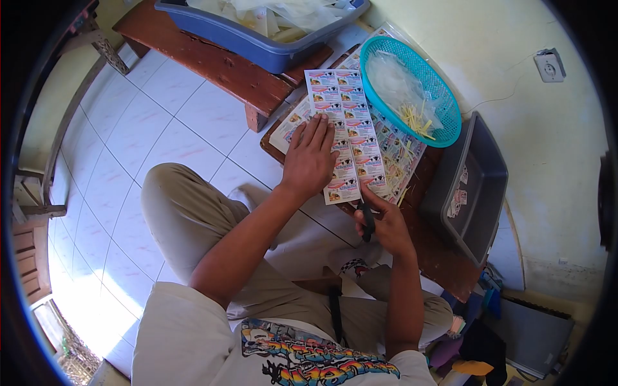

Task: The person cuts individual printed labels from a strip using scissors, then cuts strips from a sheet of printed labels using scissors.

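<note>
A printed sheet of small labels (353, 122), in two columns, lies over other printed sheets on a low brown wooden table. My left hand (312, 157) rests flat on its left column, fingers stretched out and holding nothing. My right hand (389, 225) is closed around the black handles of a pair of scissors (367, 222) at the sheet's bottom edge. The blades are mostly hidden, near the line between the two columns. More printed label sheets (398, 143) lie underneath and to the right.
A turquoise basket (458, 122) holds clear plastic and yellow strips. Beside it, a grey bin (479, 186) contains a few cut labels (458, 202). A blue tub (270, 55) full of plastic bags stands on a red-brown bench (199, 61). A wall socket (549, 67) is at right.
</note>
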Available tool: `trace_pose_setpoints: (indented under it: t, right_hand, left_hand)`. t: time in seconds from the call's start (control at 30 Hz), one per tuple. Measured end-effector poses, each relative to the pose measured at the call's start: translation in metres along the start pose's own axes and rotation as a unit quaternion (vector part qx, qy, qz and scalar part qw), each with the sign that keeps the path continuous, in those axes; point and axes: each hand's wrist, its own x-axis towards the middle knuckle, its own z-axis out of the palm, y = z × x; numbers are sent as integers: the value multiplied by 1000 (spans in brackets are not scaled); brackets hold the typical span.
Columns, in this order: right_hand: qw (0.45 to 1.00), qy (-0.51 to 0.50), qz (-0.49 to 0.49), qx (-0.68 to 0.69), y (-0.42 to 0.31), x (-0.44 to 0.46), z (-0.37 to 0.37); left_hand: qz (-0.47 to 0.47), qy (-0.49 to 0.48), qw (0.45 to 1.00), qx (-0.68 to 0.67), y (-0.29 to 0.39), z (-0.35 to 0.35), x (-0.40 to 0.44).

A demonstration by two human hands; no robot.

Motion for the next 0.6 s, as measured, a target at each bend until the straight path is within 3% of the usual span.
trace_pose_setpoints:
  t: [0.6]
  right_hand:
    - [1000, 9, 0, 28, -1, 19, 0]
  left_hand:
    - [-4, -1, 1000, -6, 1, -2, 0]
